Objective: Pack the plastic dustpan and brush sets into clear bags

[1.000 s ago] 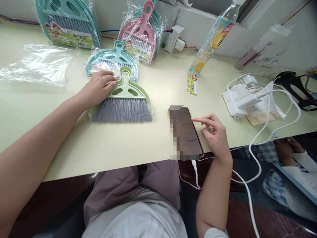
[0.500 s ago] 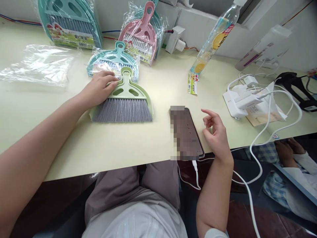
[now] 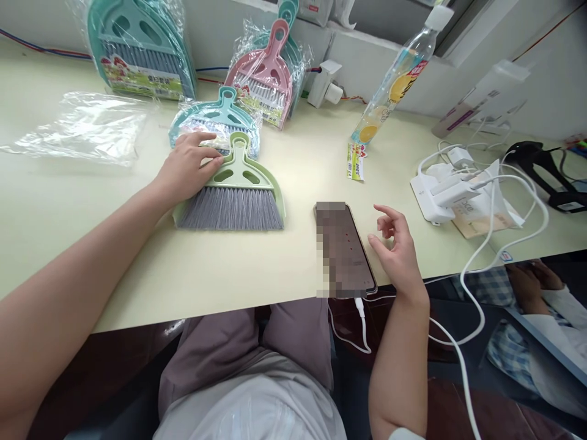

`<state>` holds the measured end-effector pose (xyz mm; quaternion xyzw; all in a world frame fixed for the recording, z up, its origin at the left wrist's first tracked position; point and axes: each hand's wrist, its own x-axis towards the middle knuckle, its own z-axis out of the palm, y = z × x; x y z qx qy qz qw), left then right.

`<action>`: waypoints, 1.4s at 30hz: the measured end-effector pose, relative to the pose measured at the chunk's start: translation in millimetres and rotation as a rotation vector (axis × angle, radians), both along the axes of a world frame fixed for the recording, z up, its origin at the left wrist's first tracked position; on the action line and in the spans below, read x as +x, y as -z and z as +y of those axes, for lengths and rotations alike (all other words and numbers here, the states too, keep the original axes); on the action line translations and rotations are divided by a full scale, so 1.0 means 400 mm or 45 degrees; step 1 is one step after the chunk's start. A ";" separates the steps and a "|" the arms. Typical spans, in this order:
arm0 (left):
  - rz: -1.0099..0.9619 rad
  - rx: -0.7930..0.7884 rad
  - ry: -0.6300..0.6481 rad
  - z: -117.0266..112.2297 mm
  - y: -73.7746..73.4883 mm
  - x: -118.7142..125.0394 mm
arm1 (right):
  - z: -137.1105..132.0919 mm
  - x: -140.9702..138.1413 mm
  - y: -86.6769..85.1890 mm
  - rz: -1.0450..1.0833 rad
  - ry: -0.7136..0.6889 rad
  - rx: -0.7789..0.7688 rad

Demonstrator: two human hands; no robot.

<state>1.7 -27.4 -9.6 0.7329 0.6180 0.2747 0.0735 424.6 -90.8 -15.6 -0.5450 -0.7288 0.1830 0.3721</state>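
My left hand (image 3: 191, 164) rests on the upper left side of a light green hand brush (image 3: 244, 174) with grey bristles, its fingers reaching loosely past the edge. Under the brush lies a matching green dustpan (image 3: 278, 194), mostly hidden. Just behind, a bagged teal brush-and-dustpan set (image 3: 222, 110) lies close to my fingers. To the right, my right hand (image 3: 395, 247) hovers beside a phone (image 3: 355, 250), index finger stretched out and thumb apart, with nothing in it. The phone is partly blurred out and has a white charging cable (image 3: 360, 308) plugged in.
Bagged teal (image 3: 142, 55) and pink (image 3: 263, 79) sets stand by the wall. A clear plastic bag (image 3: 92, 128) lies left. A drink bottle (image 3: 394, 85), paper label (image 3: 356, 160), white power strip (image 3: 428, 198) and looping cables are on the right. Another person's hands (image 3: 534, 282) show below.
The whole view has shifted slightly. My right thumb has moved away from the index finger, spreading that hand a little. My left hand stays on the green brush.
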 end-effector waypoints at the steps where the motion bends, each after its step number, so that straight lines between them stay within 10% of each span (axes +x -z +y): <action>1: -0.009 0.019 -0.013 0.000 0.002 0.000 | 0.003 0.001 0.001 0.015 0.027 -0.004; 7: -0.128 0.203 -0.088 -0.009 -0.011 0.016 | -0.020 -0.009 -0.020 0.083 0.150 -0.167; 18: -0.598 0.216 -0.349 -0.015 -0.041 0.019 | -0.157 -0.174 -0.085 -0.690 0.010 -0.284; 31: -1.445 -0.414 -0.092 -0.004 -0.014 -0.024 | 0.247 0.015 -0.106 -0.651 0.225 -0.455; 37: -1.434 -0.468 -0.089 -0.026 -0.027 0.020 | 0.238 -0.319 -0.142 -0.427 0.069 0.183; 42: -1.398 -0.543 -0.021 -0.042 -0.028 0.063 | 0.192 -0.593 -0.089 -0.595 -0.245 0.163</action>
